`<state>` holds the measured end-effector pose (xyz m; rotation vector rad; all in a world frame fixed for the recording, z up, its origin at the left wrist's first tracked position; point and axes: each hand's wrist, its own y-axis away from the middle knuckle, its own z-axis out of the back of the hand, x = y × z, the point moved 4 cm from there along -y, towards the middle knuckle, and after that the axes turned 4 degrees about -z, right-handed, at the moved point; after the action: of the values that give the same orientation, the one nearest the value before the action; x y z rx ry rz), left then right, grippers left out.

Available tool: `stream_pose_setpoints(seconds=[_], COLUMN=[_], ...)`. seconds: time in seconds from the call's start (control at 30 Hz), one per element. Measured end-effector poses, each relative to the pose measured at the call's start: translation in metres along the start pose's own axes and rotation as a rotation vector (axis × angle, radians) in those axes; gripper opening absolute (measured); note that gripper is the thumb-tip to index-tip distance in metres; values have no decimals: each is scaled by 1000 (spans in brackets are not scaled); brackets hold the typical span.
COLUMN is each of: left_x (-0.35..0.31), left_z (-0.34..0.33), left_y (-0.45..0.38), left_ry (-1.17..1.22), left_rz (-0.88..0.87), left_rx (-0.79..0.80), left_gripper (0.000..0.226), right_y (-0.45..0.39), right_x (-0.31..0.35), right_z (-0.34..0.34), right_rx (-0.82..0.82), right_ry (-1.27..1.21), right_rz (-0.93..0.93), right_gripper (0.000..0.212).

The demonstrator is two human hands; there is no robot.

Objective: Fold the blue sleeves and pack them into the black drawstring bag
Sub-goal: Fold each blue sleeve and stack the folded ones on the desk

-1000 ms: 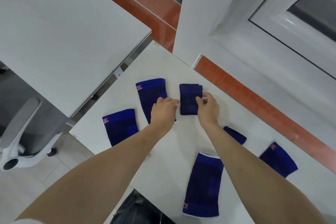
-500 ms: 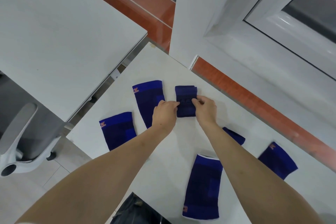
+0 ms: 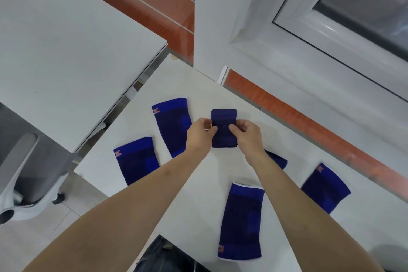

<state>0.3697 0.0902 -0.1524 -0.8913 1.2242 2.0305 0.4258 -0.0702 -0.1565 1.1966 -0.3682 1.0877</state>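
White tabletop [image 3: 198, 205] fills the lower middle of the frame, its far edge running diagonally under a white window frame [image 3: 287, 35] and an orange-red strip [image 3: 309, 115] at the right; its left edge drops to grey floor tiles, where a grey chair [image 3: 24, 168] stands at the lower left. A second white desk [image 3: 66, 40] covers the upper left, apart from the first by a narrow gap. Bare surface lies open between the forearms and near the far corner.

At frame centre sits a folded sleeve [image 3: 224, 128] — dark blue, a compact upright rectangle with layered edges at its top. The left hand [image 3: 199, 134] pinches its left side and the right hand [image 3: 248, 136] its right, thumbs and fingertips closed on the cloth.

Five more sleeves lie flat: one upper left of the hands [image 3: 171, 123] with a brighter band and an orange logo, one farther left [image 3: 136, 160], one at lower centre [image 3: 241, 221] with white-trimmed ends, one at right [image 3: 325, 187], and one mostly hidden by the right forearm [image 3: 277, 159]. Something dark shows at the bottom edge [image 3: 163, 256] — I cannot tell what.
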Motion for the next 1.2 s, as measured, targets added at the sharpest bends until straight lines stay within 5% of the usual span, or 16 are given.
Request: stream_pose_setpoints(seconds=[0.23, 0.47, 0.6, 0.77, 0.9, 1.2], left_x=[-4, -22, -17, 7, 18, 15], left_z=[-5, 2, 6, -6, -13, -17], left_y=[-2, 4, 12, 15, 12, 13], left_ry=[175, 144, -36, -560, -742, -507], left_rz=[82, -193, -347, -594, -525, -278], left_rx=[50, 62, 98, 260, 256, 106], left_gripper=[47, 20, 27, 24, 12, 33], right_y=[17, 28, 38, 43, 42, 22], right_x=[0, 11, 4, -25, -35, -30], right_z=[20, 34, 39, 35, 33, 22], right_rx=[38, 28, 45, 123, 158, -54], right_ry=[-146, -111, 71, 413, 496, 361], right_rz=[32, 188, 318, 402, 354, 145], right_gripper=[38, 21, 30, 27, 26, 24])
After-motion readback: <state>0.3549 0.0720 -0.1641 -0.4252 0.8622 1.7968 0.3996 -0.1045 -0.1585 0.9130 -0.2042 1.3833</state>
